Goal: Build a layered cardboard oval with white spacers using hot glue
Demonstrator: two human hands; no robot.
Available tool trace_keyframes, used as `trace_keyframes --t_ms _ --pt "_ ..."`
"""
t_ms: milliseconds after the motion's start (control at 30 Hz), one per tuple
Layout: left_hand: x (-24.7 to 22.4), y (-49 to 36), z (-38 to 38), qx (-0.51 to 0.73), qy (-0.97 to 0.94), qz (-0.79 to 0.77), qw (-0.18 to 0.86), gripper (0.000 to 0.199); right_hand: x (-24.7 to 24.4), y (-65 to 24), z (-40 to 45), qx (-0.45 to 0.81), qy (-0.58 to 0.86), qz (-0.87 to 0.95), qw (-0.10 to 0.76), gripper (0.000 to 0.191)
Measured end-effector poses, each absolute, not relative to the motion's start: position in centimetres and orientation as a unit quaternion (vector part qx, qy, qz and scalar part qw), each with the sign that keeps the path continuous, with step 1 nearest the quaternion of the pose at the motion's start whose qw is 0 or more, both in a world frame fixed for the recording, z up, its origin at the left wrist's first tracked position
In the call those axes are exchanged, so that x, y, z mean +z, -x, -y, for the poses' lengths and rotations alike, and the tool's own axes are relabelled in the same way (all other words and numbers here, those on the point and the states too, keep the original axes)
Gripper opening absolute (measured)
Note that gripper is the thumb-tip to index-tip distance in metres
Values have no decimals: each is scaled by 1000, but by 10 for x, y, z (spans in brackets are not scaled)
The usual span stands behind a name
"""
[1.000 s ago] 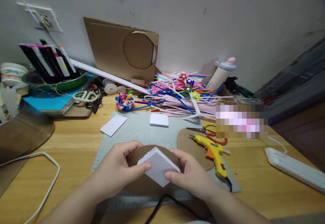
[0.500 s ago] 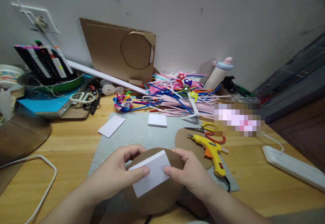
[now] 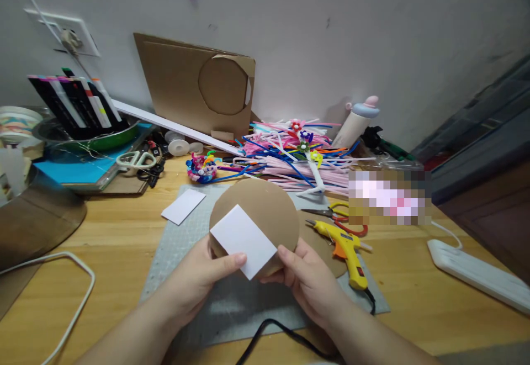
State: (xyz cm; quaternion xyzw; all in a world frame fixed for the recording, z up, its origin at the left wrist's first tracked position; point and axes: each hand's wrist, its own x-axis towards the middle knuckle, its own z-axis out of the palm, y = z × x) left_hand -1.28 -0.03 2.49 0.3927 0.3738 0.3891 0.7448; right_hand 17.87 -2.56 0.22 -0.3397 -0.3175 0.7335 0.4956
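Note:
A round cardboard disc [image 3: 269,205] is held up over the grey cutting mat [image 3: 232,315], facing me. Across its lower left lies a flat white rectangle [image 3: 243,238], set at a slant. My left hand [image 3: 215,268] grips the disc's lower left edge, its thumb on the white rectangle. On the lower right, my right hand [image 3: 302,271] pinches the disc, with the thumb at the rectangle's right corner and fingers behind. Another white rectangle [image 3: 183,206] lies at the mat's upper left. Right of my hands, a yellow glue gun [image 3: 343,246] rests partly on a second cardboard disc [image 3: 321,249].
Red-and-yellow scissors [image 3: 335,215] lie behind the glue gun. Pipe cleaners [image 3: 302,169] are heaped at the back, beside a bottle [image 3: 356,122]. A black cord [image 3: 265,329] crosses the mat's front edge. A power strip [image 3: 476,276] is at right, a white cable [image 3: 83,299] at left.
The disc has risen and moved away from me, now facing me more fully. The white rectangle on it has turned to the opposite slant. The small white stack behind is now hidden.

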Motion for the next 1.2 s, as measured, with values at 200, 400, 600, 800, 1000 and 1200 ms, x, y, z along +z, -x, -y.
trace_keyframes --t_ms 200,400,600,800,1000,1200 --pt "24 15 1 390 -413 -429 702 54 -4 -179 27 739 355 298 489 35" --pt "30 21 6 355 -494 -428 668 59 2 -186 24 719 366 284 519 36" --pt "34 26 5 363 -510 -457 632 43 3 -193 22 718 358 381 460 37" --pt "36 22 8 326 -548 -455 622 33 -1 -194 29 702 352 424 451 34" --pt "39 22 11 325 -581 -456 591 24 -3 -194 29 689 366 441 444 30" --pt "39 17 15 214 -647 -460 569 18 12 -203 24 611 425 545 386 34"
